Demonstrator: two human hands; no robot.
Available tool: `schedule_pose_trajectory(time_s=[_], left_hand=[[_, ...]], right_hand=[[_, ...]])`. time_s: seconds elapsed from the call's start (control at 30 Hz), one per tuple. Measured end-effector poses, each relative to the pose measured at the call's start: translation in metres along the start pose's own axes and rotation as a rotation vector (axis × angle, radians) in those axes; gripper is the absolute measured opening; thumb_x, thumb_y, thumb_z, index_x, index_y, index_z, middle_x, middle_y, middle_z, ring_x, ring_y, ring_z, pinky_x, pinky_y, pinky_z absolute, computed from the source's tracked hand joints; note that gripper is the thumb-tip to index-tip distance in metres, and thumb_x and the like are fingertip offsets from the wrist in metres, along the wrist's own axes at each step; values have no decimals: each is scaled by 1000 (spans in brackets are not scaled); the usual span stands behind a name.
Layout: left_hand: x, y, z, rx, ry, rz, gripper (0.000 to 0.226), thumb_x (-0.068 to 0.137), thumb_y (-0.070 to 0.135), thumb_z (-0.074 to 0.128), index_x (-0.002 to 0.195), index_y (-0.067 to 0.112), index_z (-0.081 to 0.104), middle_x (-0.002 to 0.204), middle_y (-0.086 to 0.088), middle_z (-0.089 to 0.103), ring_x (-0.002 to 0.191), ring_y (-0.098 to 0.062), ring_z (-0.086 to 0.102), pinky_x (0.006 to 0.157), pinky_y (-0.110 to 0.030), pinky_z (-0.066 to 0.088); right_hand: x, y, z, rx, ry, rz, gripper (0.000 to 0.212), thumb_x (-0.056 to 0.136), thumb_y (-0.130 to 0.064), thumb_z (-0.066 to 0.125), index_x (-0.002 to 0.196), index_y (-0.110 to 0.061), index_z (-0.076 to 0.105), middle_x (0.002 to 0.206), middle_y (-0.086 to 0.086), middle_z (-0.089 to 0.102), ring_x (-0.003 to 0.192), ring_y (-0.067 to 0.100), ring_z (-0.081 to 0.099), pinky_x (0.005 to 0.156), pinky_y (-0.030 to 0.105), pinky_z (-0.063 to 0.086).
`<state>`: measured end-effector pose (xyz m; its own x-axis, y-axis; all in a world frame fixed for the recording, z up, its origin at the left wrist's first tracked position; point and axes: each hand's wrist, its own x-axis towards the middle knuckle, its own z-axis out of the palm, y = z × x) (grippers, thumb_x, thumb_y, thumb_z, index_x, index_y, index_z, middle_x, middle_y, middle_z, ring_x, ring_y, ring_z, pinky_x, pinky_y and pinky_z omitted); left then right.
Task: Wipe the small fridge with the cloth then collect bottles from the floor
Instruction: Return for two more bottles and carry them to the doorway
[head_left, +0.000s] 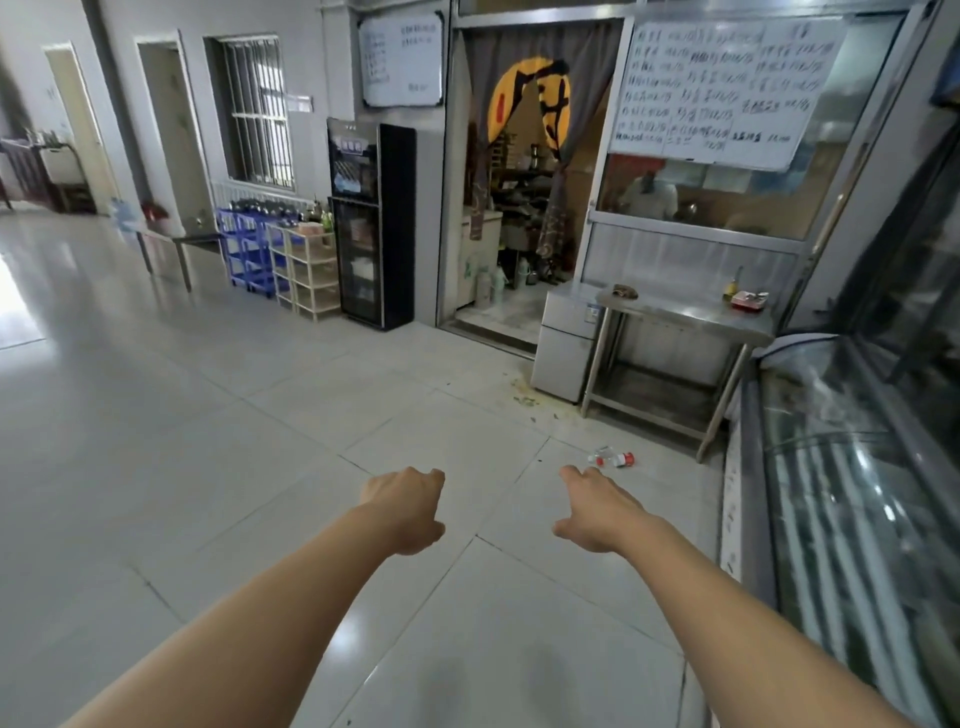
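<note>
The small silver fridge (563, 345) stands on the floor beside a steel table (691, 317), right of the kitchen doorway. A brownish cloth (625, 291) lies on the table's left end. A clear bottle with a red cap (613, 458) lies on the tiled floor in front of the table. My left hand (408, 506) and my right hand (597, 512) are stretched forward over the floor, fingers loosely curled downward, holding nothing. The bottle lies just beyond my right hand.
A glass display case (852, 493) runs along the right. A black cabinet (371, 223) and shelf racks (306, 270) stand against the back wall. Debris (530, 402) spots the floor near the fridge. A person is behind the kitchen window (649, 195).
</note>
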<state>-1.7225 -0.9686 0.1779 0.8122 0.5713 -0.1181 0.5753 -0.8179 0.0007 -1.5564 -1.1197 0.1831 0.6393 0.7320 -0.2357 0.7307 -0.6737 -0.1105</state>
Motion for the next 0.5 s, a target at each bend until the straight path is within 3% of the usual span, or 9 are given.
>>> schedule_pose_trajectory(time_s=[0.27,0.5], left_hand=[[189,-64,-16,22,-27,156,52,90,38,52,135,16,37,123,-7,54,109,-27,55,81,-33,40],[329,-80,-39,52,-65,295,51,91,40,51,134,17,38,121,-6,56,107,-26,56,78,-31,40]], right_hand=[[159,-19,-23,22,31,144,70,89,-34,57,146,-15,22,150,13,28,130,32,39,103,43,38],[258,-9,-46,85,-3,281,70,90,-36,57,146,-13,22,144,14,33,126,32,40,100,41,39]])
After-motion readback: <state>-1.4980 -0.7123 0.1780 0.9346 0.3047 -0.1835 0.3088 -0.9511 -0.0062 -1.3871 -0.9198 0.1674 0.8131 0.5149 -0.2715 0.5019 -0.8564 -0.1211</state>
